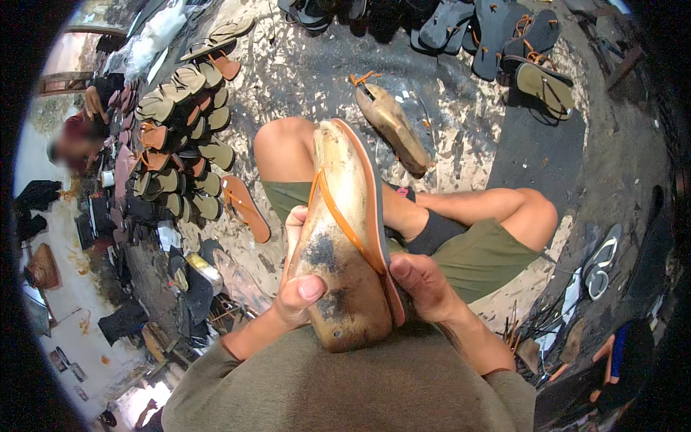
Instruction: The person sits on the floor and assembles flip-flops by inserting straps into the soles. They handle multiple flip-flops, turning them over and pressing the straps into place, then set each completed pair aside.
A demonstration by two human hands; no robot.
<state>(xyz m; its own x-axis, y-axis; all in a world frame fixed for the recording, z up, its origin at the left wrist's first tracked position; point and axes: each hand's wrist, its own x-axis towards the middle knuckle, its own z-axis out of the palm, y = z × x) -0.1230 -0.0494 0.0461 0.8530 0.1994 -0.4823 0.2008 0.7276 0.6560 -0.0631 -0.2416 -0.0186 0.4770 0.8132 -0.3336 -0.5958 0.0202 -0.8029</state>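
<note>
In front of my chest is a worn, yellowish-brown shoe last (345,302), its toe end pointing away from me. A sandal (368,169) is fitted on it, with the sole along the last's right side and an orange strap crossing the last's upper face. My left hand (296,297) is closed around the last's left side, thumb on its face near the heel. My right hand (425,289) grips the sandal's sole edge near the heel, its thumb showing and the other fingers mostly hidden. Beyond them a second shoe last (396,129) lies on the floor.
My crossed legs surround the work. Tan sandals (176,90) lie in rows at the left, with a single brown sandal (245,207) nearer me. Dark sandals (497,36) and a tan pair (545,90) lie at the far right. Another person (75,140) sits at the far left.
</note>
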